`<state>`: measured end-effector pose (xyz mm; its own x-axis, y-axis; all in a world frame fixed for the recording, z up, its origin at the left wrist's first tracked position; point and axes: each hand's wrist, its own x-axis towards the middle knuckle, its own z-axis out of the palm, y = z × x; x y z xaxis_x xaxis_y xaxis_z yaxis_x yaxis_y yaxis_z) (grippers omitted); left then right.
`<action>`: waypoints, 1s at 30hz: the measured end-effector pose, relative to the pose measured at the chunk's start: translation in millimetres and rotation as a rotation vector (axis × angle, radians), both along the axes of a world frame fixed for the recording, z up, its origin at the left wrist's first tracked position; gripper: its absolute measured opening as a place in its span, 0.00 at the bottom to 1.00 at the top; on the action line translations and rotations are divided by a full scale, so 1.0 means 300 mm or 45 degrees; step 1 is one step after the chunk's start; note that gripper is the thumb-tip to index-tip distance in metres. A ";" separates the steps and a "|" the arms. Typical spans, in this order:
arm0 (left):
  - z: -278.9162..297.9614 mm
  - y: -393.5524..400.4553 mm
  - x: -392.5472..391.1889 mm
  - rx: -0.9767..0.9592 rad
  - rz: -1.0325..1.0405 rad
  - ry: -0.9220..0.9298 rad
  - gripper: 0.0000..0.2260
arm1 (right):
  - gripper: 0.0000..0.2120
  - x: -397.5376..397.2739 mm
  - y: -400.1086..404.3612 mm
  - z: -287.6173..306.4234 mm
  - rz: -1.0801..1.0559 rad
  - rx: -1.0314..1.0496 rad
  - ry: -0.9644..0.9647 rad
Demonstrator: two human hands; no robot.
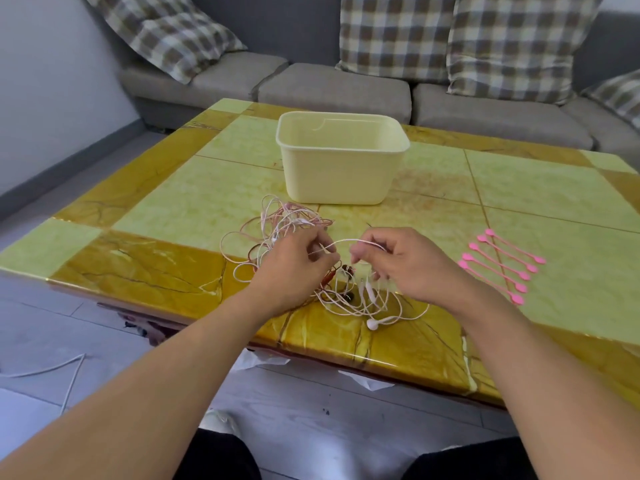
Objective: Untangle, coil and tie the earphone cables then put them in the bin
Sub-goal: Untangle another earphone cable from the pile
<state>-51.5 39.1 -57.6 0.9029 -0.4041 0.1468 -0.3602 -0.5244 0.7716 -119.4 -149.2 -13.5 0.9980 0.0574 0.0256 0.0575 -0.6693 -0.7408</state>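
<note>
A tangle of thin white and pink earphone cables (284, 220) lies on the table in front of the bin. My left hand (294, 261) pinches a white strand at the tangle's near side. My right hand (398, 265) pinches the same strand a short way to the right, so it arcs between the two hands. More loops and a white earbud (372, 324) lie below my hands near the table's front edge. The cream plastic bin (343, 161) stands open behind the tangle. Several pink cable ties (498, 265) lie in a row to the right.
The yellow and green tiled table (138, 209) carries everything. A grey sofa (332, 88) with checked cushions runs behind it. A white cable (69, 372) lies on the floor at the lower left.
</note>
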 end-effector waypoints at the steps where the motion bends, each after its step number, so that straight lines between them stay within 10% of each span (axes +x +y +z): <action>1: -0.005 0.012 0.008 0.035 0.030 -0.037 0.03 | 0.12 0.002 -0.007 0.008 -0.051 0.071 -0.092; 6: -0.010 0.058 0.049 0.130 0.224 -0.240 0.09 | 0.14 0.002 -0.025 0.026 -0.211 0.286 -0.461; 15: -0.037 0.070 0.084 0.443 0.310 -0.271 0.15 | 0.17 0.005 0.012 0.051 -0.127 1.223 -0.208; 30: -0.033 0.058 0.082 0.408 0.299 -0.414 0.11 | 0.07 0.069 0.099 -0.039 -0.282 -0.604 0.056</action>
